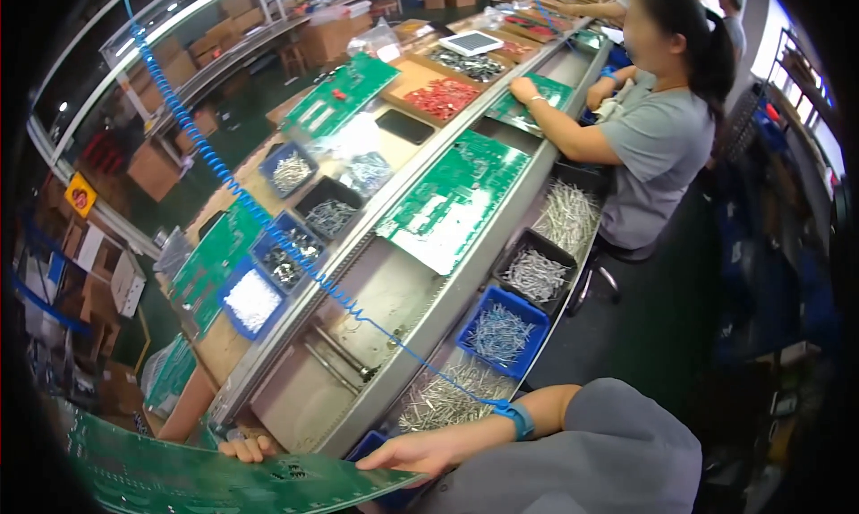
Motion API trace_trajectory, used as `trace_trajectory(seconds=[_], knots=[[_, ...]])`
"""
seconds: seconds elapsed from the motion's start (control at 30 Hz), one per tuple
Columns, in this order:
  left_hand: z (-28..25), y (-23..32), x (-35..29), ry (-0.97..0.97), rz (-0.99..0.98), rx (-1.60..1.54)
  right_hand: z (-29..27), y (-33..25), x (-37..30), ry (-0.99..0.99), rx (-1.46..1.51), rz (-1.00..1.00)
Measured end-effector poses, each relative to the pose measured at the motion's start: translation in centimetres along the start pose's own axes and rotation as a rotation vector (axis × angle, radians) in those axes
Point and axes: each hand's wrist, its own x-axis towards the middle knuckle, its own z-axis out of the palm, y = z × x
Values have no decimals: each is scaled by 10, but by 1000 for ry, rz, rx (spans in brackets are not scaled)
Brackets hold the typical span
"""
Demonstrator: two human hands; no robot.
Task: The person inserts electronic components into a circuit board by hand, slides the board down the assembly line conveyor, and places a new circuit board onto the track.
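Two hands: both gripped one large green printed circuit board (206,478), held flat at 6 o'clock, nearest the camera.
Left hand (246,447): fingers curled closed over the board's far edge; only the knuckles showed.
Right hand (416,456): thumb and fingers pinched on the board's right corner, a blue wrist strap (517,417) on that wrist with a blue coiled cord (242,201) running off to 11 o'clock.
Handling advice: best carried by its edges and kept level, clear of the loose parts.
Bin at 1 o'clock: a blue plastic bin of silvery metal pins (501,335) sat just beyond the right forearm.
Conveyor trough (394,290): grey metal, running toward 1 o'clock, bearing a second green board (452,201).
Co-worker (658,147): a person in a grey shirt, seated far at 1 o'clock, hand on another board.
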Motion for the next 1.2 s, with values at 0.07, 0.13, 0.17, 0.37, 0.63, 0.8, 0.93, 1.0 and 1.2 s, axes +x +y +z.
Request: trace_trajectory(seconds=[0.07,0.13,0.17,0.37,0.63,0.8,0.93,1.0,1.2], knots=[[-8,-1,-1,-94,-20,104,-8,-5,0,148,35,-3],[-12,-8,-2,-39,-48,90,-11,-7,1,170,-34,-76],[-13,-10,-2,15,-71,91,-11,-8,1,190,-109,-134],[-6,-10,-26,376,-179,151,41,-48,-44,593,-562,-553],[-14,-4,-59,854,-257,236,56,-129,-87,733,-951,-787],[-59,1,-106,1098,-347,463,62,-172,-88,867,-1146,-684],[-81,-5,-111,1012,-469,625,56,-203,-80,1025,-1238,-637],[-73,-14,-96,1032,-468,567,47,-210,-80,1038,-1226,-658],[-67,-15,-82,910,-464,511,39,-216,-78,1056,-1195,-650]])
